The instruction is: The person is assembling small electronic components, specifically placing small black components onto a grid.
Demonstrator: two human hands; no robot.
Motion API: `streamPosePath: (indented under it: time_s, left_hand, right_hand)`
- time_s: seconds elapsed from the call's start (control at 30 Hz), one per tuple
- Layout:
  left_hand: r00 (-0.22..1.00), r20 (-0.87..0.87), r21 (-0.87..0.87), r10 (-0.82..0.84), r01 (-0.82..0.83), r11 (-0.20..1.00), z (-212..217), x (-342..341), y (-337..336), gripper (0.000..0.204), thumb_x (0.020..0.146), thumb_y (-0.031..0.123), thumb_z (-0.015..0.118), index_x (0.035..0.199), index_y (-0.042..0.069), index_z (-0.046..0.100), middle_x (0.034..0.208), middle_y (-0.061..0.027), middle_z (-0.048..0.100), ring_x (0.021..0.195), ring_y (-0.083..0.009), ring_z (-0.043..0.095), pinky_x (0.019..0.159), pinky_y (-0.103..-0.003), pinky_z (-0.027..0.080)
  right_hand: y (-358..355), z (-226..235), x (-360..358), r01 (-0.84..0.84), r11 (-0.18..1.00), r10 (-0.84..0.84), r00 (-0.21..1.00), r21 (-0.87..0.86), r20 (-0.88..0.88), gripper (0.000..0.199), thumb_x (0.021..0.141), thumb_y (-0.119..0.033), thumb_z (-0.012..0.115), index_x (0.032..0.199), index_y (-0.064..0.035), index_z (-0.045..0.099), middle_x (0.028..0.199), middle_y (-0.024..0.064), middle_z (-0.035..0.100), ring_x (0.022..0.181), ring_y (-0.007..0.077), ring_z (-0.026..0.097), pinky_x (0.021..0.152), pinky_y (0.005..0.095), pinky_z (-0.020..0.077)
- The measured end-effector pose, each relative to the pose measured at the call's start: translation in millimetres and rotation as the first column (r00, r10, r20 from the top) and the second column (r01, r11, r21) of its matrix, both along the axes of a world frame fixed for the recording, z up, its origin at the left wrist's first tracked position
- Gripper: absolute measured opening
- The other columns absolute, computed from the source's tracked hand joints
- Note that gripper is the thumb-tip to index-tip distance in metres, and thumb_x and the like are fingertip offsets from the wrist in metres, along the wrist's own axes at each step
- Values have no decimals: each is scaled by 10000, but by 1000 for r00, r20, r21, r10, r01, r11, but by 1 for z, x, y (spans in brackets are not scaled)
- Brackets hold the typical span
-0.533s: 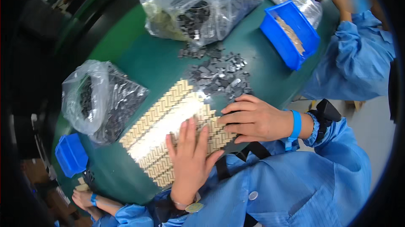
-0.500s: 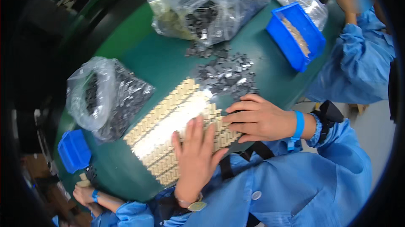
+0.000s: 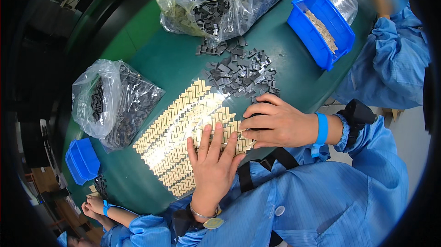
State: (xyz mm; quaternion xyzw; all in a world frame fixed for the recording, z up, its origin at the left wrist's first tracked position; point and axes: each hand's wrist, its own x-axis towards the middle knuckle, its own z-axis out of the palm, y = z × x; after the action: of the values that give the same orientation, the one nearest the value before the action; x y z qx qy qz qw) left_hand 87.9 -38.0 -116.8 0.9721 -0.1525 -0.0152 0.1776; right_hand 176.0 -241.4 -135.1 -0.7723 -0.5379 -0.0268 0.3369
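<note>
A sheet of small cream pieces (image 3: 158,148) in a zigzag pattern lies on the green table, shiny from glare. My left hand (image 3: 212,164) rests flat on its near part, palm down, fingers spread. At the sheet's right edge is my right hand (image 3: 282,125), with bent fingers and the thumb drawn in close to the forefinger. Whatever is between those fingertips is hidden from view. A loose heap of small black plastic parts (image 3: 243,75) lies just beyond the sheet, close to my right fingers.
An open clear bag of black parts (image 3: 220,10) stands at the back; another plastic bag (image 3: 133,104) lies left. A blue bin (image 3: 337,31) at far right holds thin beige pieces. A smaller blue bin (image 3: 82,162) is at left. Co-workers sit at both sides, one with hands (image 3: 94,205) at the table.
The whole view has shifted slightly and sharpened. My right thumb has moved closer to its fingers at the sheet's edge. My left hand stays flat on the sheet.
</note>
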Motion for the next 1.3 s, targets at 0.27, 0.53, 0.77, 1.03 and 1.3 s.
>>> streamPosePath:
  time_s: [0.27, 0.53, 0.77, 1.03, 1.3]
  left_hand:
    - [1000, -4, -13, -12, 11, 1000, 3, -1, -6, 352, 736, 235, 683, 1085, 224, 642, 1352, -170, 393, 1266, -369, 324, 1022, -565, 149]
    - [1000, 2, -20, -22, 22, 1000, 1, 3, -3, 337, 726, 220, 689, 1061, 240, 659, 1365, -181, 372, 1279, -379, 301, 1030, -566, 126]
    - [999, -39, -15, -3, 2, 1000, 9, 0, -5, 339, 729, 245, 684, 1066, 230, 655, 1372, -178, 361, 1284, -380, 289, 998, -609, 155]
    - [996, -85, -62, -32, 27, 998, 12, 0, -10, 329, 737, 252, 674, 1065, 227, 653, 1376, -170, 351, 1283, -368, 289, 978, -621, 186]
    - [997, -76, -64, -10, 6, 998, 14, 7, -5, 288, 721, 237, 694, 1005, 193, 675, 1360, -156, 375, 1281, -354, 298, 1003, -588, 169]
  right_hand:
    - [-4, -5, -5, -37, 999, 34, 996, 38, 82, 230, 728, -209, 682, 896, -65, 619, 997, 67, 575, 934, 241, 528, 814, 423, 403]
    - [0, 1, -2, -22, 999, 21, 1000, 36, 6, 160, 684, -143, 627, 813, -56, 590, 921, 47, 561, 875, 236, 518, 771, 381, 407]
    - [2, 10, -2, -147, 989, 147, 987, 3, -59, 147, 650, -130, 622, 770, -67, 565, 837, 37, 534, 873, 208, 514, 764, 338, 378]
    - [1, 11, -3, -75, 997, 71, 981, -12, -181, 59, 714, -121, 633, 743, -87, 593, 754, 6, 541, 793, 176, 528, 748, 315, 366]
    - [5, 3, 5, -14, 987, 75, 926, 163, -371, 60, 740, -99, 631, 775, -79, 587, 723, 23, 574, 712, 193, 543, 704, 318, 372]
